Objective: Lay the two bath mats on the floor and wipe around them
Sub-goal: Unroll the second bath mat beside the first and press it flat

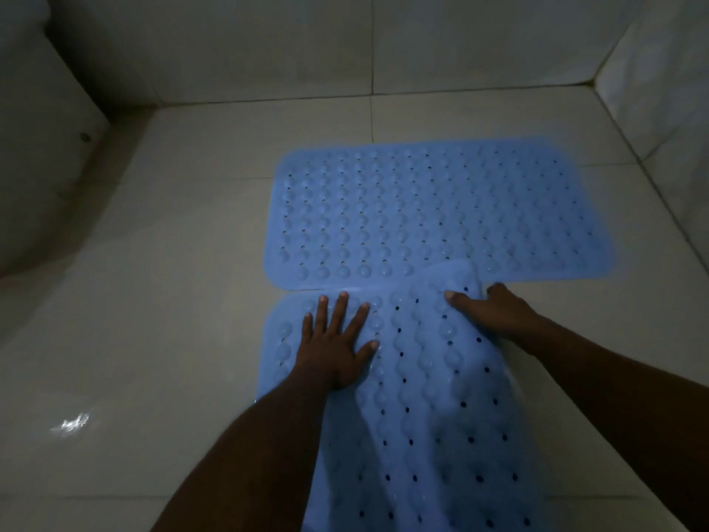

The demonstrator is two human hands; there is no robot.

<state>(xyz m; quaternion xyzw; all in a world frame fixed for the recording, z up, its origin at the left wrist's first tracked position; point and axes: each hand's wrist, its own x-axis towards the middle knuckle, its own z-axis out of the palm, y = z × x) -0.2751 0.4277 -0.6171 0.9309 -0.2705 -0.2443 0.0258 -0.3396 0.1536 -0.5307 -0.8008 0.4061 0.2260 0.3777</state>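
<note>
I see the near mat (pixel 429 416), flexible blue sheet studded with round bumps and holes, on the glossy tiled floor (pixel 172 301). My left hand (pixel 337 339) presses it flat, fingers straight and spread. My right hand (pixel 487 312) pinches its raised far corner, thumb on top. That corner overlaps the far mat (pixel 433 209), a matching rounded rectangle lying flat.

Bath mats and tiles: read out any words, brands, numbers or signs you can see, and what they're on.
None can be read. The far bath mat and the near bath mat show only bumps and holes; the floor tiles and wall tiles are plain. Dim view: fine embossing could be missed.
</note>
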